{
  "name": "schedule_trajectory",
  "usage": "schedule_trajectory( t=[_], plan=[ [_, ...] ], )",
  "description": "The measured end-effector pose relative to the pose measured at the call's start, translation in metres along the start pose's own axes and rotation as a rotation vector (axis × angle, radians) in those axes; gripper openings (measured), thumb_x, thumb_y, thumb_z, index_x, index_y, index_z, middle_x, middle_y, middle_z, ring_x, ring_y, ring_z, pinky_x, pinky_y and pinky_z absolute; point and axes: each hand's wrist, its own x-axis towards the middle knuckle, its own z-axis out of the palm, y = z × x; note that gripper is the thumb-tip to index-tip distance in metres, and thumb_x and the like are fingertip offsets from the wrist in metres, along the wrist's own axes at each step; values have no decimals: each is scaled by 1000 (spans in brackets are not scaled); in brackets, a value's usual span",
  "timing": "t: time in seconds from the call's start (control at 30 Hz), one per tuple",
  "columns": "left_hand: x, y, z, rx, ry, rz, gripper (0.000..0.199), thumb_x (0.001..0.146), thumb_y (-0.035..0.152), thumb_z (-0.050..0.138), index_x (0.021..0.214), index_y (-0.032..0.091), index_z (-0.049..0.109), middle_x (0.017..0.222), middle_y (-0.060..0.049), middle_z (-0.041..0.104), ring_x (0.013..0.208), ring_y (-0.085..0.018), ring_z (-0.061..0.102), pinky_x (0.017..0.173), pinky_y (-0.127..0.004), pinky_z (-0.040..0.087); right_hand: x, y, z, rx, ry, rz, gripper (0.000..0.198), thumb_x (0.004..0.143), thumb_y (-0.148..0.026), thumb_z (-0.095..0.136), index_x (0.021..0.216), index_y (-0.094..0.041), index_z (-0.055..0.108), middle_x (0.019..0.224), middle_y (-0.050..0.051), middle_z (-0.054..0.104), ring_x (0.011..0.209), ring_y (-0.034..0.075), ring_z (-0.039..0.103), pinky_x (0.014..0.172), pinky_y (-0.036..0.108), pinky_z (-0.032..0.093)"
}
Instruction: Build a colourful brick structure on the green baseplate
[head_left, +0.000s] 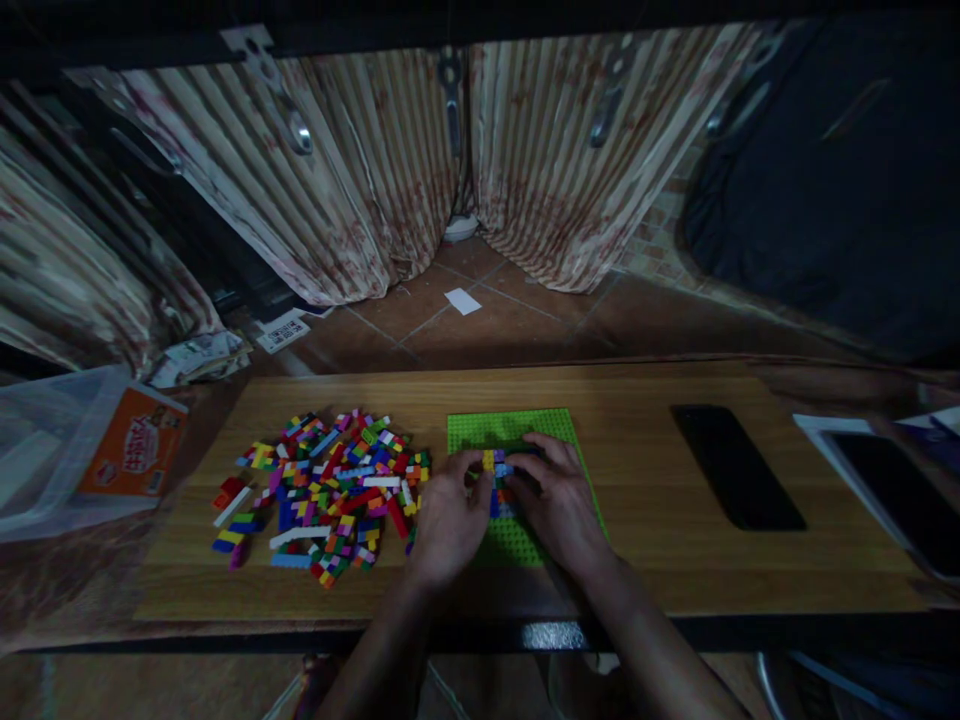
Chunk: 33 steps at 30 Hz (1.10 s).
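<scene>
A small block of joined toy bricks [496, 484], in yellow, blue, purple and orange-red, sits over the green studded baseplate [555, 425]. My left hand [448, 515] grips its left side between bent thumb and forefinger. From the right, the curled fingers of my right hand [559, 500] press against the same bricks. Both palms rest low over the plate and cover much of its near half. Whether the bricks are fixed to the plate cannot be seen, as my fingers hide their lower edges.
Left of the plate spreads a pile of loose bricks [337, 500] in many colours. A black phone [739, 468] lies on the right of the wooden table [637, 400]. Past the left edge stands a clear plastic bin [60, 420] with an orange label. Another dark device [900, 490] lies far right.
</scene>
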Motion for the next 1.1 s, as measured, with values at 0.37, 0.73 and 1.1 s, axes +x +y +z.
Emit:
schedule_trajectory(
  t=[0.37, 0.73, 1.1],
  plan=[
    [3, 5, 5, 73, 27, -7, 33, 91, 25, 50, 121, 18, 61, 112, -10, 70, 92, -19, 68, 84, -31, 53, 1, 6, -2, 221, 83, 202, 24, 87, -30, 59, 107, -22, 69, 121, 10, 59, 115, 25, 54, 101, 45, 45],
    [7, 8, 16, 253, 76, -15, 32, 94, 30, 48, 118, 17, 63, 111, -11, 69, 102, -24, 65, 91, -36, 49, 5, -2, 9, 187, 95, 258, 34, 85, -31, 57, 117, -22, 64, 118, 11, 64, 112, 27, 55, 100, 51, 42],
    [13, 10, 16, 212, 61, -44, 22, 91, 27, 50, 105, 19, 65, 96, -9, 71, 84, -21, 66, 76, -31, 49, 6, -4, 12, 218, 116, 283, 28, 82, -30, 61, 107, -23, 69, 110, 10, 68, 106, 28, 57, 97, 51, 41]
  ],
)
